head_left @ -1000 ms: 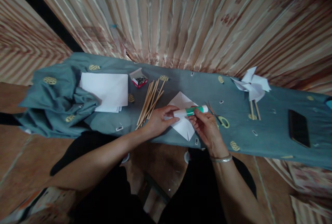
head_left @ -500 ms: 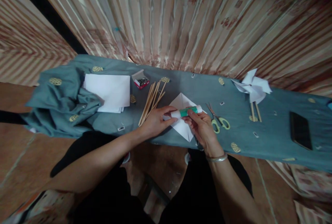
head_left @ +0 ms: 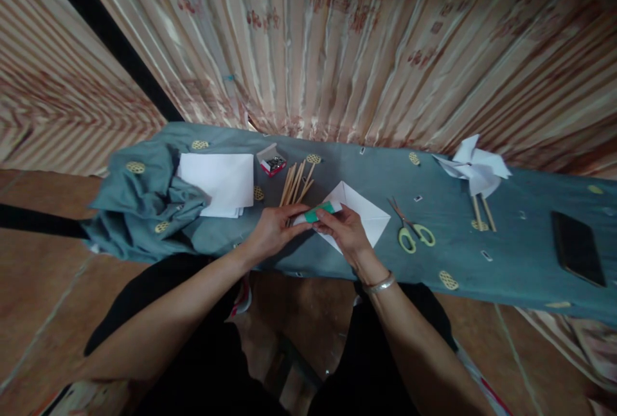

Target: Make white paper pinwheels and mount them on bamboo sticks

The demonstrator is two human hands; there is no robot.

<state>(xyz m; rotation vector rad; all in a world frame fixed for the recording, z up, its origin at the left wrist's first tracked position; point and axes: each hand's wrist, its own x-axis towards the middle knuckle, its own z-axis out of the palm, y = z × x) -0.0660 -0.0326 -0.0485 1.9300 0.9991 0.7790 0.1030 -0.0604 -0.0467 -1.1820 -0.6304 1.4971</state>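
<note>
A glue stick (head_left: 319, 211) with a green label and white ends is held between my two hands, tilted slightly. My left hand (head_left: 276, 231) pinches its left end, and my right hand (head_left: 348, 233) has fingers closed around its right part. Beneath and to the right of it, a creased white paper square (head_left: 370, 215) lies on the cloth, turned like a diamond and partly covered by my right hand. Thin wooden sticks (head_left: 292, 186) lie in a bunch just beyond my left hand. Green-handled scissors (head_left: 409, 229) rest slightly spread to the right of the paper.
On the left lies a stack of white paper (head_left: 216, 183) beside bunched cloth (head_left: 144, 210). A small open box (head_left: 272, 162) holds metal pieces. At right are a paper pinwheel (head_left: 475, 166) on sticks and a black phone (head_left: 577, 247). A curtain (head_left: 328, 69) hangs behind the table.
Both hands have moved left with the glue stick, uncovering the right part of the paper square. The stick is more tilted now. The whole view has shifted slightly.
</note>
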